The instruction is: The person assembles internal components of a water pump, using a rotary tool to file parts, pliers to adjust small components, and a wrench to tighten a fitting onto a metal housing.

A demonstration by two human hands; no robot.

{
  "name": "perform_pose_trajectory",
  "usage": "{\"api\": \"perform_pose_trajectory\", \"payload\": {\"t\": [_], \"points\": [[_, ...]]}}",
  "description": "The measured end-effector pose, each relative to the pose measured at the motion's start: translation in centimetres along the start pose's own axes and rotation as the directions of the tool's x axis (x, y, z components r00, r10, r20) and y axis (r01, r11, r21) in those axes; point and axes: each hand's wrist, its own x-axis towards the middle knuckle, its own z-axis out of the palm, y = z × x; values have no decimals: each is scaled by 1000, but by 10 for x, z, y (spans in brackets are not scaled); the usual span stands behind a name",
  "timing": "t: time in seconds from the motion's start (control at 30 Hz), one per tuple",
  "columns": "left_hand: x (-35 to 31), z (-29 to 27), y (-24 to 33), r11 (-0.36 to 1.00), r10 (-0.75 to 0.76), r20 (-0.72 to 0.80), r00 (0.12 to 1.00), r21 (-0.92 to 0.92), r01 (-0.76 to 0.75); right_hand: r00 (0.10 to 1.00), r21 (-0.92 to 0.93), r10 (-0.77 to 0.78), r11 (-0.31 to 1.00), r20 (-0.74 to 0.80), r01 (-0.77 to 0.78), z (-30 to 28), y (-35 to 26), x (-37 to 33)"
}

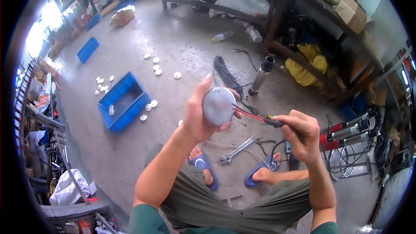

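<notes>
My left hand (pixel 196 112) is closed around a round grey metal part (pixel 218 105), its flat face turned up toward me. Red and black wires (pixel 249 113) run from the part's right side. They meet a black cable (pixel 274 123), which my right hand (pixel 302 135) pinches between thumb and fingers near the joint. A small yellowish bit shows beside those fingertips, too small to name. Below my hands, an adjustable wrench (pixel 237 151) lies on the floor between my feet, with pliers (pixel 263 144) to its right.
A steel cylinder (pixel 261 76) stands upright ahead, near a coil of black cable (pixel 226 74). White plastic discs (pixel 157 70) lie scattered around a blue crate (pixel 132 115) at the left. Several red-and-steel cylinders (pixel 350 134) are at the right. Dark benches (pixel 303 63) line the far side.
</notes>
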Motion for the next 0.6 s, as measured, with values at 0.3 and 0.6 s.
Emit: {"api": "perform_pose_trajectory", "payload": {"t": [0.3, 0.6], "points": [[-1, 0, 2, 987, 74, -21, 997, 144, -70, 976, -149, -166, 971, 141, 187, -8, -12, 2], [0, 6, -3, 939, 143, -74, 987, 324, -112, 991, -93, 7, 996, 134, 5, -17, -19, 2]]}}
